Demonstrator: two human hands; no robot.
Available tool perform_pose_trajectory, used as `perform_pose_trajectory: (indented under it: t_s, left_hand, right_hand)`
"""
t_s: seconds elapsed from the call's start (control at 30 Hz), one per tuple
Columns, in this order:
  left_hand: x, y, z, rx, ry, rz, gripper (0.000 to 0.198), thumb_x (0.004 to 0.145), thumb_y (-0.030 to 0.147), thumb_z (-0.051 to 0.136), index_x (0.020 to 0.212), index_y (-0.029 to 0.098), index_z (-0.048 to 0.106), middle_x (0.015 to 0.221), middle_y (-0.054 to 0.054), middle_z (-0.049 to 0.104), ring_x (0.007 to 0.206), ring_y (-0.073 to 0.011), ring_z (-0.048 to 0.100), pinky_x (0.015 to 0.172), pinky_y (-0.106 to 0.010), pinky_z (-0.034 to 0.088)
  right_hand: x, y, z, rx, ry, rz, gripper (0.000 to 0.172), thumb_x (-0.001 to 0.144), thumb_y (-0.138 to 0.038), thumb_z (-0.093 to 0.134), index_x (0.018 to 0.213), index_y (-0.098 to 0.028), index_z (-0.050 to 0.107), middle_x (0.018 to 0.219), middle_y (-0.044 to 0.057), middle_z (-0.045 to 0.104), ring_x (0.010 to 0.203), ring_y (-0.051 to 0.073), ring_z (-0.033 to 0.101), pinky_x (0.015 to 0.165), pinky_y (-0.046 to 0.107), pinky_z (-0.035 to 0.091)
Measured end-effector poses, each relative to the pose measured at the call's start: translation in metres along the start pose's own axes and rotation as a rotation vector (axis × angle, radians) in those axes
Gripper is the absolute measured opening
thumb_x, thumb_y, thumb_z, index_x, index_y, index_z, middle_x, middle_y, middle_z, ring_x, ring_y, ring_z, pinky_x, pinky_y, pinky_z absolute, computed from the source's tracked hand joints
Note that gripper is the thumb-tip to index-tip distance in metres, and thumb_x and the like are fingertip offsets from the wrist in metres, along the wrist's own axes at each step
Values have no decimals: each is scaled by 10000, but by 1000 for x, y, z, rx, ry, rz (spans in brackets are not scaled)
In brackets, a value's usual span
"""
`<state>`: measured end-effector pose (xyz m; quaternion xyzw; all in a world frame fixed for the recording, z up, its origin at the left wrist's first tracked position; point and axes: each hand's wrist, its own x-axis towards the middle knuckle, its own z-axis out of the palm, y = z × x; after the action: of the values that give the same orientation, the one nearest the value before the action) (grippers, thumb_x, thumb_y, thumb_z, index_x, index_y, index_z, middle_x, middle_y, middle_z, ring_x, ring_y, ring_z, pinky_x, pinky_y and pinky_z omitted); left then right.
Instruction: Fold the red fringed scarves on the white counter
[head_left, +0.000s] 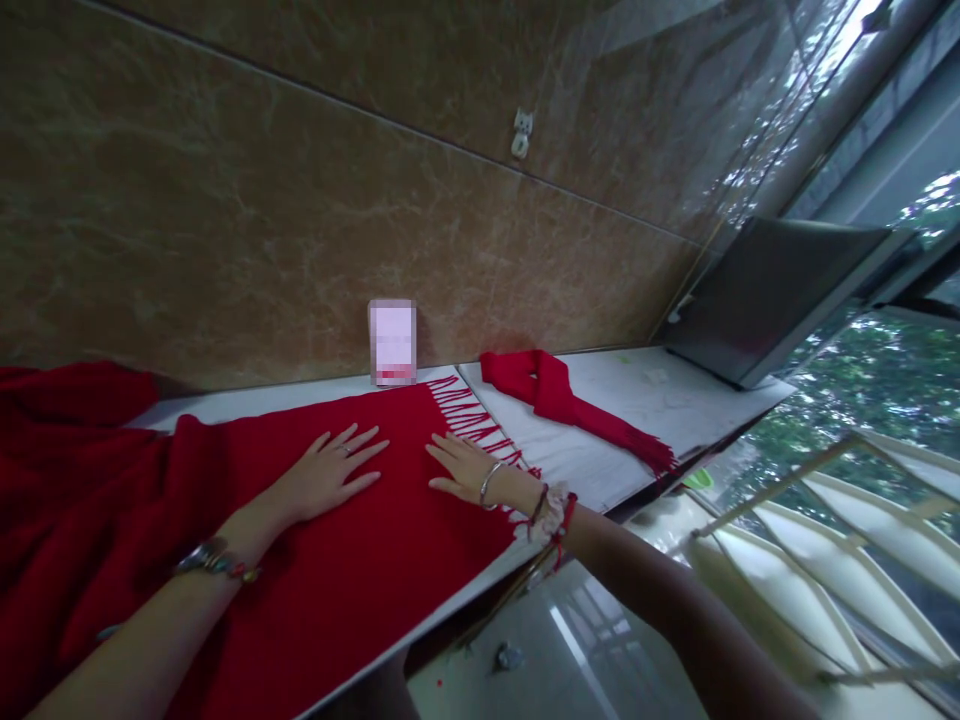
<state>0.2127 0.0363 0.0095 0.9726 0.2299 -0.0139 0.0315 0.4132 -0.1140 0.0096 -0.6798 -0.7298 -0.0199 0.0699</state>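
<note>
A red fringed scarf [390, 545] is spread over the white tabletop, flat in front of me and bunched into folds at the left. On its smooth part lies my left hand [326, 474], palm down with the fingers apart. My right hand [466, 468] rests flat close by, near the fringed end, its fingers stretched toward the left hand. Neither hand grips anything. The tassels [480, 420] of the scarf fan out just beyond my right hand. Farther right, a narrower folded red scarf [559, 390] lies apart on the tabletop, its fringe toward the front edge.
A blurred-out white and pink card or box [394, 342] stands against the brown marbled wall [247, 220]. At the table's far right end is a dark grey panel-like object [772, 290]. A cream-coloured rack [810, 560] stands on the floor at right, beside windows.
</note>
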Motion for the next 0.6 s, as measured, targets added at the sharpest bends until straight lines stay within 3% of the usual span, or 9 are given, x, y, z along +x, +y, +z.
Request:
perform_pose_trajectory:
  t_s: [0.13, 0.33, 0.43, 0.5, 0.6]
  left_hand:
    - [3, -5, 8, -10, 40, 10, 535, 831, 470, 304, 1331, 281, 328, 1413, -18, 265, 1297, -263, 214, 1016, -474, 188]
    - [6, -7, 7, -39, 119, 78, 471, 825, 439, 300, 1229, 289, 489, 1357, 2, 384, 1266, -229, 298, 1027, -420, 213]
    - [6, -3, 6, -49, 135, 100, 466, 825, 459, 304, 1228, 309, 484, 1374, 19, 356, 1272, -215, 289, 1033, -400, 207]
    - [6, 1, 6, -63, 95, 60, 508, 820, 486, 310, 1279, 298, 420, 1395, 3, 314, 1284, -238, 257, 1028, -433, 201]
    - [6, 5, 4, -54, 37, 21, 524, 830, 479, 298, 1314, 287, 365, 1404, -9, 293, 1291, -246, 236, 1030, -449, 178]
  right_hand:
    - [-1, 5, 4, -98, -15, -67, 569, 873, -456, 339, 1302, -83, 363, 1365, 147, 356, 1281, 251, 260, 1054, 388, 241]
    - [-25, 51, 6, -123, -56, 187, 572, 865, -457, 357, 1299, -85, 362, 1354, 190, 356, 1261, 292, 297, 992, 492, 306]
    - [-34, 69, 1, -122, -8, 300, 568, 856, -459, 372, 1289, -91, 374, 1360, 206, 336, 1275, 324, 253, 976, 543, 295]
    - [-38, 68, -3, -84, 28, 259, 564, 851, -447, 393, 1281, -83, 385, 1370, 204, 321, 1287, 311, 228, 1000, 523, 276]
    - [-41, 52, -5, 27, 0, -19, 519, 861, -409, 389, 1286, -109, 386, 1364, 163, 350, 1278, 227, 273, 1030, 424, 281]
